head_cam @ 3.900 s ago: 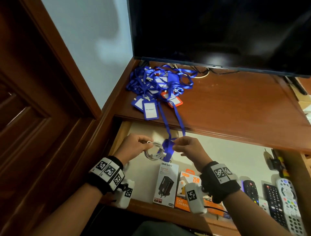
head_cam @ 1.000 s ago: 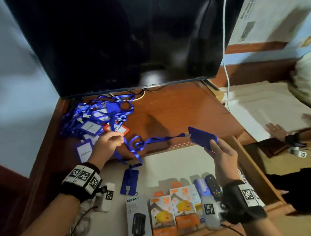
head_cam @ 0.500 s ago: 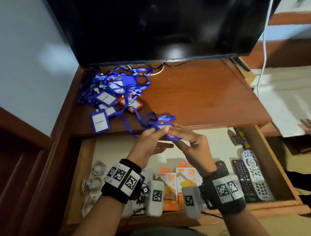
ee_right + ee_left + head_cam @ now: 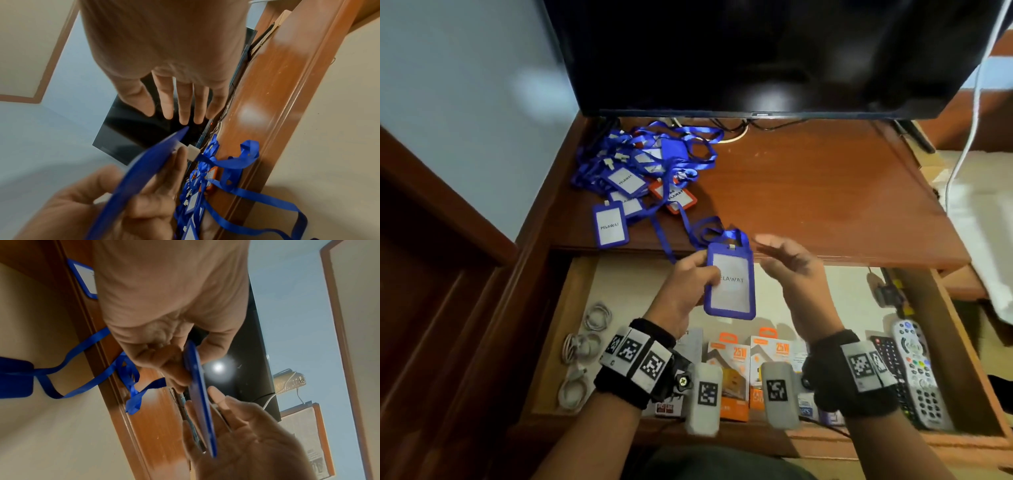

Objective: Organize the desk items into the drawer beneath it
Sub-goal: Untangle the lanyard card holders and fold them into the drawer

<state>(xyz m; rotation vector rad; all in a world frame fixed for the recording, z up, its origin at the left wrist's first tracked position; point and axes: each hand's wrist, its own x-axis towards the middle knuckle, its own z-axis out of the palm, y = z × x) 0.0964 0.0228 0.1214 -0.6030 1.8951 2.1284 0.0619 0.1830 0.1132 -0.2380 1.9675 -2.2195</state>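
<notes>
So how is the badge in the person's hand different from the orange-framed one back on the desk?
The held badge has a blue frame; the orange badge has an orange one. The held badge is lifted over the open drawer, pinched in the grip of the left hand, while the orange badge lies flat on the desk in the lanyard pile. The held badge shows its whole face; blue straps partly cover the orange one. Both hold a white printed card.

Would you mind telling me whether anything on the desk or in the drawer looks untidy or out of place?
Yes: the pile of blue lanyards at the desk's back left is a tangle, with one orange-framed badge among blue ones. A strap trails over the desk edge to the badge holder the left hand holds. The drawer looks orderly.
</notes>
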